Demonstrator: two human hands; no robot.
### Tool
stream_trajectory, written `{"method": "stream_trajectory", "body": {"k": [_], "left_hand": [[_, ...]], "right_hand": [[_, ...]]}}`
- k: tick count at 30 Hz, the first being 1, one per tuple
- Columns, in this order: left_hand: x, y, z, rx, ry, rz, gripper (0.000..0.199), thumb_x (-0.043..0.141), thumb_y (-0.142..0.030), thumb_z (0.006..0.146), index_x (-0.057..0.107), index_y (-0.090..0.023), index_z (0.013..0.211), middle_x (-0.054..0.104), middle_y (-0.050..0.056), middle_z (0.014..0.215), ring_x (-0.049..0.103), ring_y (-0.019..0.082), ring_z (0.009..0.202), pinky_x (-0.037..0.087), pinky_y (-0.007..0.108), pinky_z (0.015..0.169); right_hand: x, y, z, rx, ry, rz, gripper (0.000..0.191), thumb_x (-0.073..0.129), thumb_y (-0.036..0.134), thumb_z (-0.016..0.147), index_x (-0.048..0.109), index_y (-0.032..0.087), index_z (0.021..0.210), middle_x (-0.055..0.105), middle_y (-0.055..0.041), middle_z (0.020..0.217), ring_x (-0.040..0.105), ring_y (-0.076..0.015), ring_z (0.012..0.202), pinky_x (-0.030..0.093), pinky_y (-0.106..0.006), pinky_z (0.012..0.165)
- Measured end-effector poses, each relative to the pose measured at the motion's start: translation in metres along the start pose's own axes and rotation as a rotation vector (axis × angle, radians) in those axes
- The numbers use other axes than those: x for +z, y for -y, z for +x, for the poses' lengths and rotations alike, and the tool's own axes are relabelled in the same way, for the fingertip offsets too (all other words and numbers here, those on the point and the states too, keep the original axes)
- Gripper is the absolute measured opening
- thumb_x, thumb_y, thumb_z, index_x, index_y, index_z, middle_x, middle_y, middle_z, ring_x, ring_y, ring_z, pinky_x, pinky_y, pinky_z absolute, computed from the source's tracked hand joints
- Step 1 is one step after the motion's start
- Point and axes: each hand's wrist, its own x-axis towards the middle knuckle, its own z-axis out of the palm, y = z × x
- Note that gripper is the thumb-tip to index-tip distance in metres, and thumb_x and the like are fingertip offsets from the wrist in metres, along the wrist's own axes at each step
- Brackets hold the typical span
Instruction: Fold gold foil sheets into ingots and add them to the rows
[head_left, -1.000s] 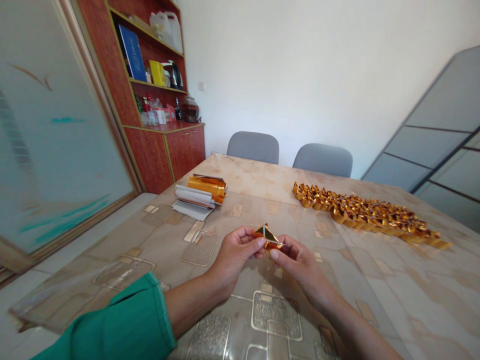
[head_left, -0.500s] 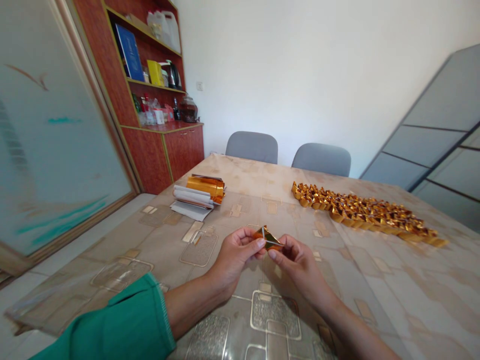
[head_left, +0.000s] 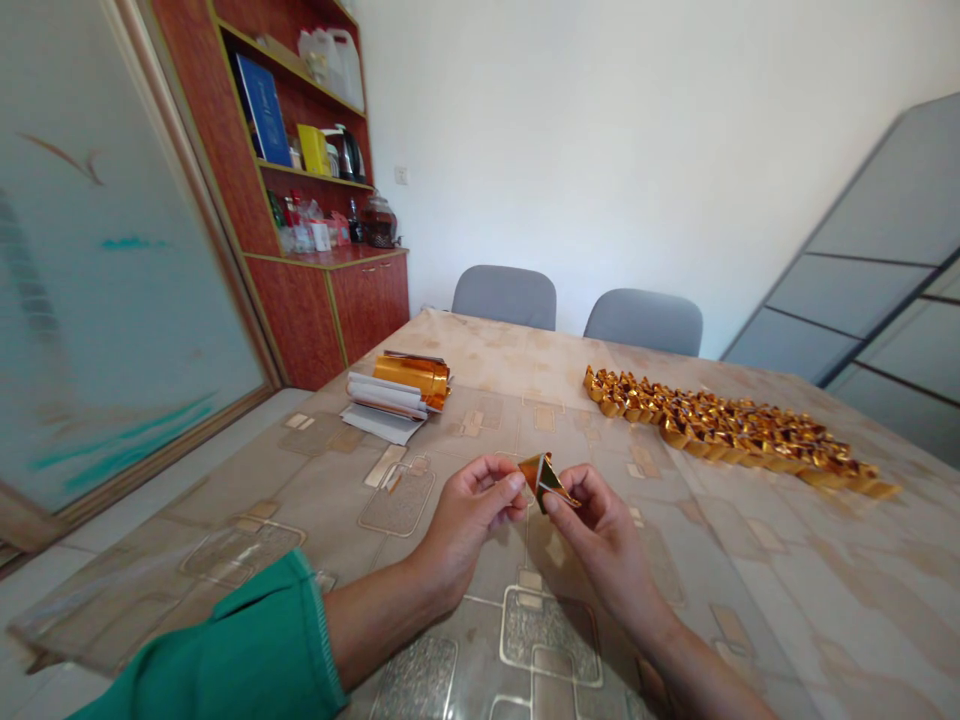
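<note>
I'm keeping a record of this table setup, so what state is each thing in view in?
Folded gold foil piece, angular, held up off the table
Left hand, fingers pinching the foil
Right hand, fingers pinching the foil
Gold foil roll, rolled, lying on the table
White paper strips, stacked, ends curling
Folded gold pieces, massed in a long band
Wooden cabinet doors, shut

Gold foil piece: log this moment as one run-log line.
Left hand: holds folded gold foil piece | Right hand: pinches same piece | Nearby: folded foil pile
</note>
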Motion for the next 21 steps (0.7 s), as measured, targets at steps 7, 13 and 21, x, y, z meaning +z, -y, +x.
{"method": "stream_trajectory", "body": {"k": [7, 13, 21], "left_hand": [[0.0, 0.002, -0.001, 0.031, 0.05, 0.057, 0.029, 0.084, -0.035, 0.067, 0.067, -0.014, 0.079, 0.064, -0.001, 0.068, 0.054, 0.009, 0.06, 0.042, 0.021, 0.06], [-0.002, 0.0, 0.002, -0.079, 0.092, 0.032, 0.034, 0.089, -0.034, 0.06, 0.068, -0.014, 0.075, 0.062, -0.001, 0.072, 0.051, 0.009, 0.062, 0.04, 0.022, 0.061], [-0.008, -0.013, 0.002, -0.198, 0.273, 0.04, 0.032, 0.09, -0.035, 0.06, 0.072, -0.015, 0.077, 0.066, 0.003, 0.075, 0.057, 0.013, 0.067, 0.04, 0.024, 0.064]], "right_hand": [[0.006, -0.005, -0.003, -0.03, 0.04, 0.017, 0.022, 0.066, 0.036, 0.09, 0.053, 0.022, 0.079, 0.056, 0.0019, 0.075, 0.051, -0.0153, 0.07, 0.041, -0.028, 0.066], [0.004, -0.002, -0.005, 0.0, 0.071, 0.074, 0.027, 0.071, 0.044, 0.085, 0.056, 0.023, 0.079, 0.055, 0.0021, 0.075, 0.05, -0.0161, 0.071, 0.04, -0.028, 0.066], [-0.006, 0.013, -0.003, 0.365, 0.284, 0.439, 0.04, 0.064, 0.06, 0.084, 0.07, 0.021, 0.088, 0.064, -0.0049, 0.084, 0.056, -0.0218, 0.082, 0.042, -0.035, 0.078]]}}
